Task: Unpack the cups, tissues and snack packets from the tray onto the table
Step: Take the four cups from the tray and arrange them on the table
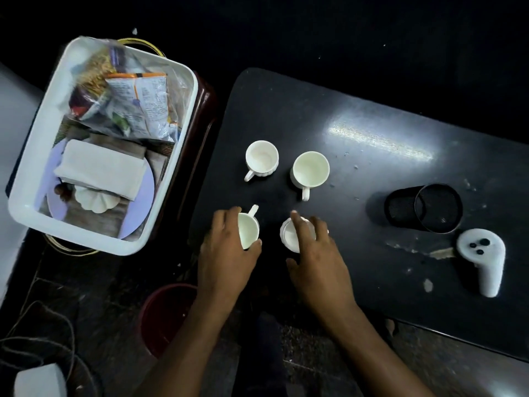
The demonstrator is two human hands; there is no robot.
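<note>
your left hand (226, 253): at lower centre of the frame, fingers wrapped round a white cup (248, 229) that is tipped on its side, its handle pointing toward the top of the frame.
your right hand (315, 253): just right of the left one, fingers spread over the rim of a second cup (289, 236) that stands on the table (372, 116); you grasp it from above.
cups already set down: two more stand upright in mid frame, a ribbed cup (262, 159) and a plain cup (310, 169) beside it, apart from each other.
tray (34, 133): upper left of the frame, off the table; it holds the snack packets (128, 101) in clear plastic at its far end.
tissues (100, 167): folded stack in the tray, lying on a round plate (146, 193).
right side of the table: a black mesh holder (423, 207) and a white controller (483, 259) near it.
lower centre: a dark red bucket (163, 316) below the table edge.
</note>
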